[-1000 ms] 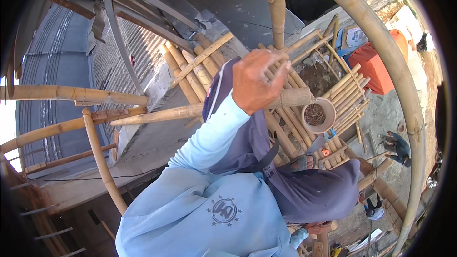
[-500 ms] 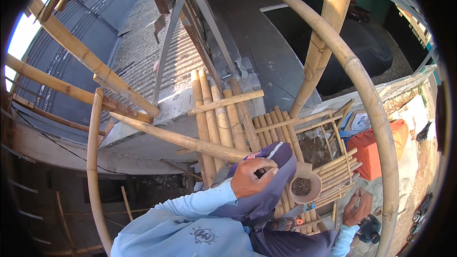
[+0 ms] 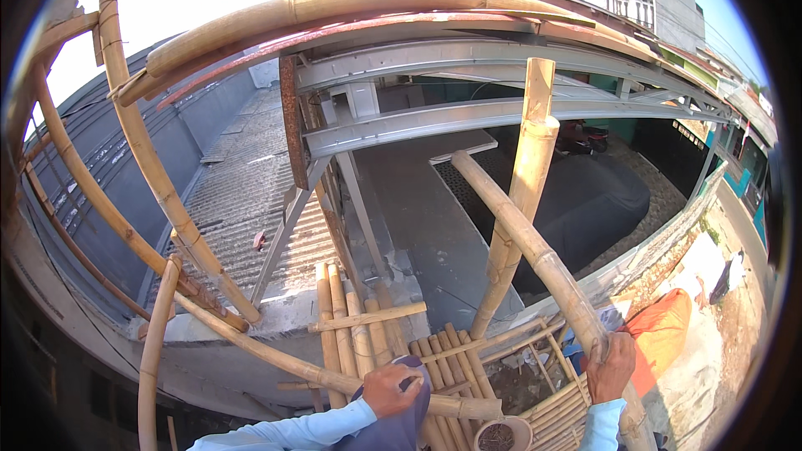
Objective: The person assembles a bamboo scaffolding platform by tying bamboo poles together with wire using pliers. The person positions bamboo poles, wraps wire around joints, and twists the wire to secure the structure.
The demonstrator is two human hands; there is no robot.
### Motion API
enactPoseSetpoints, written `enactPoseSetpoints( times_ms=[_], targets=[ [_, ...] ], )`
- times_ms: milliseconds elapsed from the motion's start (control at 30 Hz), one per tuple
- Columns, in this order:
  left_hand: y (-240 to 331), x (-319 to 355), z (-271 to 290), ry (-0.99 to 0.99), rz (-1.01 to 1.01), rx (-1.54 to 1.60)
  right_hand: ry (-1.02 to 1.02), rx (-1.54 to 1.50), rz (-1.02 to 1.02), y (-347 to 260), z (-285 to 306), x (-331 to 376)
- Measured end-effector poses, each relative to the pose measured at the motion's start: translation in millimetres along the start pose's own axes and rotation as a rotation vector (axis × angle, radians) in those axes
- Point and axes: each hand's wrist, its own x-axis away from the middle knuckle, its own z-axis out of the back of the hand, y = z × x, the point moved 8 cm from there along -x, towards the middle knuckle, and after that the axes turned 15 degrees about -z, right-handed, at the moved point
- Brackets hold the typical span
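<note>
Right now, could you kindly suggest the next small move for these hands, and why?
Perhaps bring the left hand to the slanting bamboo pole to help steady it, since only the right hand grips it while the left sits curled at the knee.

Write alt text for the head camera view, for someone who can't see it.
A person's right hand holds a thick, tan, diagonal bamboo pole, while their loosely curled left hand is at a dark-purple trousered knee. Below are a round, pale-brown bucket and tan bamboo-pole platform; grey metal beams and a grey corrugated roof lie beyond.
</note>
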Motion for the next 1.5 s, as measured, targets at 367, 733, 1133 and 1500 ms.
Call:
enactPoseSetpoints(
  times_ms=[367, 733, 1133, 1500],
  targets=[
    [-39, -27, 56, -0.706, 0.462, 0.32, -0.454, 0.229, -0.15, -3, 8, 18],
    [-161, 172, 306, -0.064, 1.459, 0.187, -0.885, 0.299, -0.458, -55, -25, -1],
    [-64, 202, 407, 0.113, 1.652, 0.323, -1.371, -0.121, -0.096, -464, 80, 37],
    [-103, 110, 403, 0.327, 1.651, 0.618, -0.988, -0.359, -0.312, -493, 131, -101]
  ],
)
